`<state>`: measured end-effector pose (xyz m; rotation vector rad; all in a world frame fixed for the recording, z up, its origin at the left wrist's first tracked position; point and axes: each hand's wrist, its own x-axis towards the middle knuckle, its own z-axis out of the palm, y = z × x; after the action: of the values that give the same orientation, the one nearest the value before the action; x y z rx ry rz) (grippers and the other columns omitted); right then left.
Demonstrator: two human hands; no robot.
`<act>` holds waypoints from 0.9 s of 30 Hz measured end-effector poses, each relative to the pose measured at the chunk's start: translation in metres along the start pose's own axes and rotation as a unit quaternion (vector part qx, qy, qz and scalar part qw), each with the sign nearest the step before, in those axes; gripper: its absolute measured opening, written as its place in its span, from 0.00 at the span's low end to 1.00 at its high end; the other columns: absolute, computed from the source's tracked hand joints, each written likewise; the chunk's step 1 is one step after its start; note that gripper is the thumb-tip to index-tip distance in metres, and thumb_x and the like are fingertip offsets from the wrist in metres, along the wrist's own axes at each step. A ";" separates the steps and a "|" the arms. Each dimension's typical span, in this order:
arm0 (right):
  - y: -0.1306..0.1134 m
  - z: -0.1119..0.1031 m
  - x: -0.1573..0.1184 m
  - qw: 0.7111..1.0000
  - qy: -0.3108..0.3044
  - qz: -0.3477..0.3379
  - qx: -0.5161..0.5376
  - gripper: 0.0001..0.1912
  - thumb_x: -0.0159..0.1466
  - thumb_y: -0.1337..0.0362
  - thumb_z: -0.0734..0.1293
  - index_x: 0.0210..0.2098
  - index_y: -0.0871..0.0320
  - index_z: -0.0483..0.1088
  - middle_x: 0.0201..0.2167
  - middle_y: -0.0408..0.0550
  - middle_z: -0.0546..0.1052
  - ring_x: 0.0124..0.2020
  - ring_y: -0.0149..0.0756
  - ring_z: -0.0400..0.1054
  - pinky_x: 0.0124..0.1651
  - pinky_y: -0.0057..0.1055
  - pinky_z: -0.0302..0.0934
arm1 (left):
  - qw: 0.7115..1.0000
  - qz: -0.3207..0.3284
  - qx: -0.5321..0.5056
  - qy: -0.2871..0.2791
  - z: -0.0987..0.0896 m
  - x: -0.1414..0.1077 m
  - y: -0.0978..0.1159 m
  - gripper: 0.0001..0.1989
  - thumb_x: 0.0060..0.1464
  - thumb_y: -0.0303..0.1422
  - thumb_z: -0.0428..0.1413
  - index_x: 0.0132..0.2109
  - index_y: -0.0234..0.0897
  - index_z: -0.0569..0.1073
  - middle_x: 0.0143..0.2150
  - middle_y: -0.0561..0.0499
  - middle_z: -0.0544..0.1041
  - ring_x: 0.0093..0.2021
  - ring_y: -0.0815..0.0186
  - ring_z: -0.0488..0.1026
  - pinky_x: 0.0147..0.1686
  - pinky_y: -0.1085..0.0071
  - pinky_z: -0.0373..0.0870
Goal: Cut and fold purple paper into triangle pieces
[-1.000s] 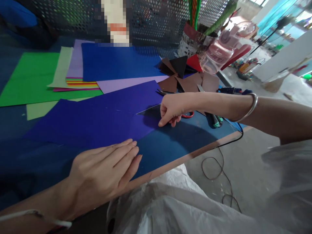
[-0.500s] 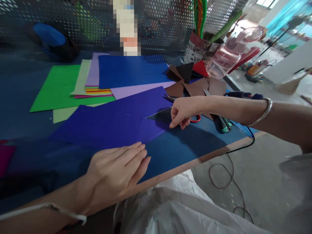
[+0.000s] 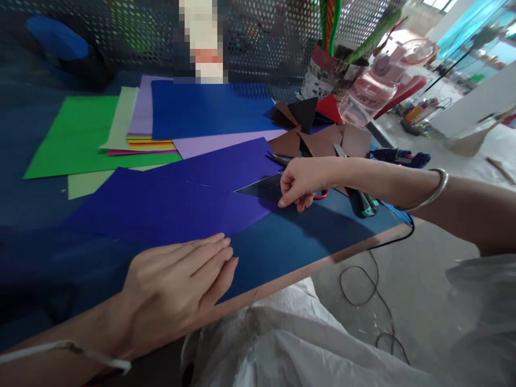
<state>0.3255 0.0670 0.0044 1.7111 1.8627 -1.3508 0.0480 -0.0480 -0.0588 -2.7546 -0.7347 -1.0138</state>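
Observation:
A dark purple paper sheet [image 3: 161,204] lies across the blue table, with a slit running into it from its right side. My left hand [image 3: 181,274] lies along the sheet's near edge, its fingers stretched out side by side. At the right, the fingers of my right hand [image 3: 296,185] are pinched at the tip of the sheet's nearer flap. Scissors [image 3: 321,194] lie under and behind that hand; a red handle loop and the dark blade tips show, while the rest is hidden.
Behind the purple sheet is a stack of coloured sheets, with a blue sheet [image 3: 209,110] on top and a green sheet [image 3: 72,137] at left. Brown paper pieces [image 3: 320,141], a green-handled cutter [image 3: 366,204], a planter [image 3: 328,72] and a clear bottle [image 3: 371,91] stand or lie at right.
The whole view has shifted slightly, so things sit a little farther left and higher. Both hands keep about the same places on the purple sheet.

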 end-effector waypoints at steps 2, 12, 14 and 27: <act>0.000 0.000 -0.003 1.000 0.005 0.003 -0.001 0.14 0.60 0.60 0.77 0.22 0.53 0.72 0.21 0.45 0.79 0.30 0.39 0.80 0.30 0.30 0.70 | 1.000 0.009 0.010 0.004 0.000 0.000 0.000 0.05 0.64 0.23 0.59 0.39 0.32 0.79 0.38 0.47 0.87 0.37 0.62 0.86 0.39 0.68 0.84; 0.000 0.001 -0.007 1.000 0.014 0.027 -0.006 0.15 0.59 0.62 0.76 0.22 0.53 0.69 0.23 0.46 0.80 0.29 0.42 0.79 0.27 0.32 0.61 | 0.997 0.039 0.062 -0.012 -0.008 -0.002 0.002 0.09 0.63 0.25 0.60 0.33 0.37 0.78 0.33 0.51 0.85 0.33 0.64 0.84 0.32 0.68 0.81; 0.003 0.001 -0.006 1.000 0.012 0.017 -0.010 0.14 0.59 0.62 0.76 0.22 0.53 0.68 0.23 0.46 0.80 0.30 0.41 0.79 0.26 0.31 0.60 | 0.997 0.039 0.067 0.002 -0.009 -0.001 0.003 0.09 0.63 0.25 0.60 0.33 0.37 0.77 0.32 0.51 0.85 0.32 0.64 0.84 0.32 0.68 0.81; -0.044 0.045 -0.018 0.956 0.149 -0.201 -0.154 0.11 0.65 0.55 0.73 0.34 0.56 0.78 0.28 0.42 0.79 0.32 0.33 0.73 0.36 0.29 0.58 | 0.995 0.029 0.094 0.004 -0.006 0.002 0.007 0.11 0.62 0.25 0.61 0.29 0.37 0.75 0.28 0.53 0.83 0.29 0.65 0.82 0.27 0.68 0.79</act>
<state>0.2741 0.0276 0.0132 1.4896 2.5442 -0.8831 0.0493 -0.0551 -0.0530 -2.5944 -0.7043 -0.8944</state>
